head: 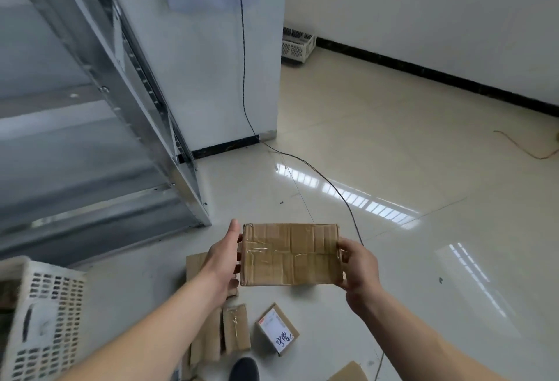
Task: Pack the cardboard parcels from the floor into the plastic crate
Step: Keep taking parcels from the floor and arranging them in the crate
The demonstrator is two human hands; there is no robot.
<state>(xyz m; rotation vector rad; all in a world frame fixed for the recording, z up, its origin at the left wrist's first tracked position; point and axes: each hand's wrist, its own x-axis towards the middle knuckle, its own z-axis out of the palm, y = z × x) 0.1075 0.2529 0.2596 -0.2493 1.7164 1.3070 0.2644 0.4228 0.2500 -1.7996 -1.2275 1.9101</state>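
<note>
A taped brown cardboard parcel (290, 255) is held in the air between both hands, above the floor. My left hand (222, 256) grips its left end, thumb on top. My right hand (358, 268) grips its right end with curled fingers. The white perforated plastic crate (42, 314) stands at the lower left. On the floor below lie more parcels: a small box with a white label (276, 329), narrow brown boxes (234, 327), a flat parcel (196, 262) behind my left wrist, and a corner of another parcel (348, 373) at the bottom edge.
A metal shelving rack (99, 114) fills the left side. A black cable (329, 187) runs down the wall and across the tiled floor. Another white crate (298, 45) sits by the far wall. A dark shoe (246, 368) shows at the bottom.
</note>
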